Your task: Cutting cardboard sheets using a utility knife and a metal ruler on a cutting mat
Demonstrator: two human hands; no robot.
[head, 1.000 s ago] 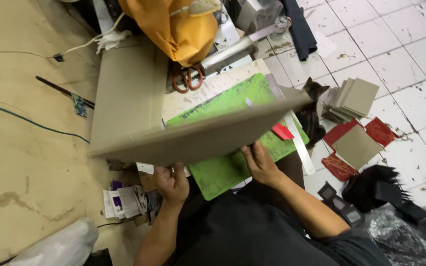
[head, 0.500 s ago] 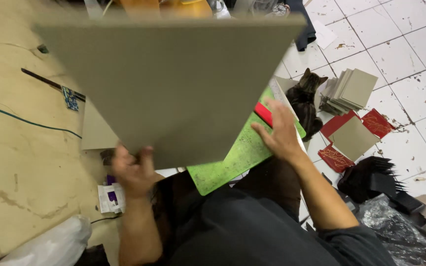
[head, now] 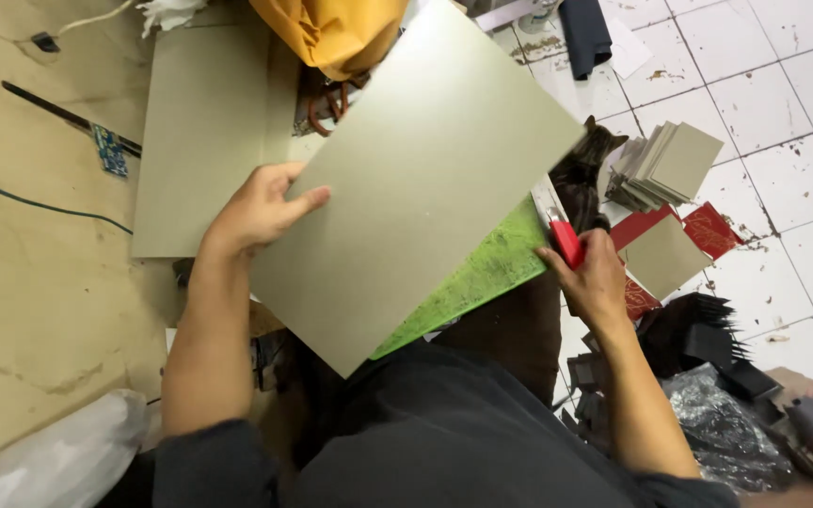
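**Hands place board on mat**

Left hand [head: 261, 209] lies spread and flat on the grey board [head: 425, 179], which rests slanted over the green mat [head: 482, 277]. Its long axis runs from near-left up to far-right. I think the board should be pressed flat and squared to the mat before any cut. Right hand [head: 595, 282] is closed around a red cutter [head: 566, 240] at the board's right edge.

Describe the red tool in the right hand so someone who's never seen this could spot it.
Start at the big grey-green board lying over the green cutting mat. At the mat's right edge, the right hand holds a small red cutter. It is slim and bright red, unlike the flat dark-red cards nearby.
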